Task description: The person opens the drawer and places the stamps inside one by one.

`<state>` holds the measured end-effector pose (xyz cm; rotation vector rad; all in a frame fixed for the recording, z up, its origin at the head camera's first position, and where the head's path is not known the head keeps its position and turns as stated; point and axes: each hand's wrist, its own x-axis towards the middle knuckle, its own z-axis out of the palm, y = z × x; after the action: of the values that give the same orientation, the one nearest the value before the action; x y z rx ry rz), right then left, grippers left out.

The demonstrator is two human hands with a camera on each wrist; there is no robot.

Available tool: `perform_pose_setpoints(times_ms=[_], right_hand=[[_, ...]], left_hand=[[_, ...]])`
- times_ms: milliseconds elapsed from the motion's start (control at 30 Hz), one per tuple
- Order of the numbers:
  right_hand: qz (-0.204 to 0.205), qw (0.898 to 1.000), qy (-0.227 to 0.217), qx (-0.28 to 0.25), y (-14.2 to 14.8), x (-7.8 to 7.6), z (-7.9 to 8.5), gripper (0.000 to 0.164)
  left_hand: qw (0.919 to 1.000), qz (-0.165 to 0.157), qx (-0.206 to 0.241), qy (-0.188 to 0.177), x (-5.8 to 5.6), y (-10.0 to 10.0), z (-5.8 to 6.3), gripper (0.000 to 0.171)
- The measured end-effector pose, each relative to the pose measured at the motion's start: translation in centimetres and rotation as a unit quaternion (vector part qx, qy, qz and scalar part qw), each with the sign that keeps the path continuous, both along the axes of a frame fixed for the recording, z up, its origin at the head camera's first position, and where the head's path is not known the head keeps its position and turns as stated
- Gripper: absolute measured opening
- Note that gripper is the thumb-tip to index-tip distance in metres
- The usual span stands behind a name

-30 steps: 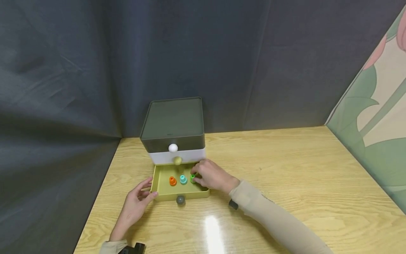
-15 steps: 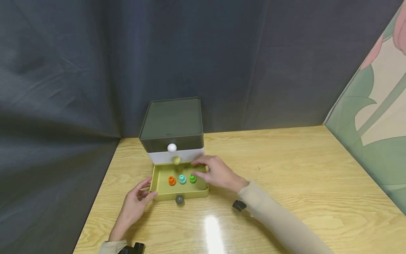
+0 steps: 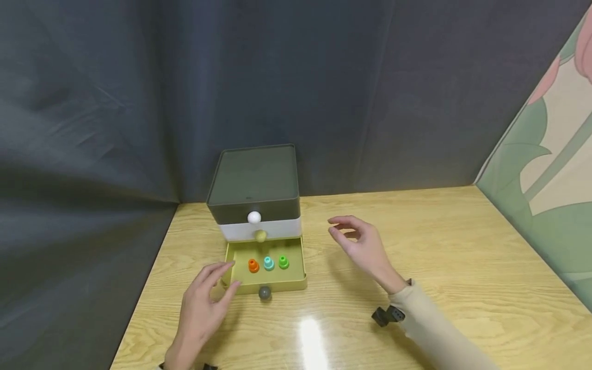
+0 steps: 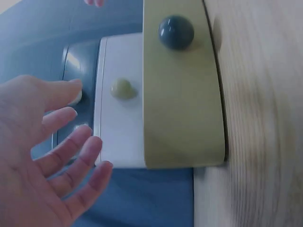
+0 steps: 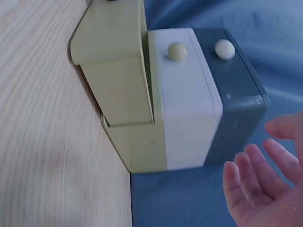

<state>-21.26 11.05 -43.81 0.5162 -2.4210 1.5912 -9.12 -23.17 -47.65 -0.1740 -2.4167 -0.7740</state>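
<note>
The olive-yellow bottom drawer of a three-tier drawer box is pulled out. Inside stand three small stepped plastic pieces with hollow tops, in a row: orange, light blue and green. My left hand hovers by the drawer's left front corner, fingers spread and holding nothing. In the left wrist view, that hand is apart from the drawer front. To the right of the box, my right hand is held above the table with loosely bent fingers and nothing in it.
The box's upper tiers are a white drawer with a yellow knob and a dark grey one with a white knob; both are closed. A dark grey knob sticks out in front. Behind the wooden table hangs a dark curtain.
My right hand has let go of the green piece and moved out of the drawer to the right. My left hand has come off the drawer's left side. The pieces stay in place.
</note>
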Motion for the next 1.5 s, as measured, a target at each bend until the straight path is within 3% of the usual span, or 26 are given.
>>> perform_pose_setpoints(times_ms=[100,233,433,600,700,867,967,1267,1500], right_hand=[[-0.023,0.999,-0.007,-0.021,1.9,0.3,-0.1,0.025],[-0.051,0.998,-0.013,-0.04,3.9,0.8,-0.2,0.028],[-0.095,0.994,-0.011,-0.044,6.3,1.2,-0.5,0.032],[-0.11,0.992,-0.019,-0.053,7.8,1.4,-1.1,0.034],[-0.115,0.992,-0.028,-0.053,8.5,1.7,-1.6,0.035],[-0.123,0.99,-0.044,-0.046,9.9,2.0,-2.6,0.037],[-0.132,0.989,-0.053,-0.032,10.8,2.2,-3.2,0.04],[-0.159,0.983,-0.094,-0.009,12.5,2.9,-4.4,0.042],[-0.177,0.98,-0.094,-0.01,13.0,3.0,-4.7,0.039]], left_hand=[[0.9976,-0.022,-0.041,0.05,0.4,0.7,-0.2,0.048],[0.993,-0.055,-0.077,0.072,0.9,1.2,-0.6,0.051],[0.9878,-0.091,-0.112,0.059,1.1,1.7,-1.6,0.049],[0.9863,-0.105,-0.124,0.027,1.0,2.4,-2.1,0.047],[0.9856,-0.088,-0.145,-0.008,1.0,2.7,-2.3,0.045],[0.9828,-0.032,-0.163,-0.08,1.0,3.3,-2.3,0.041],[0.9815,-0.012,-0.163,-0.099,0.9,3.7,-2.3,0.036],[0.9813,0.052,-0.154,-0.103,0.8,4.8,-2.4,0.023],[0.9819,0.062,-0.133,-0.12,0.6,5.3,-2.4,0.021]])
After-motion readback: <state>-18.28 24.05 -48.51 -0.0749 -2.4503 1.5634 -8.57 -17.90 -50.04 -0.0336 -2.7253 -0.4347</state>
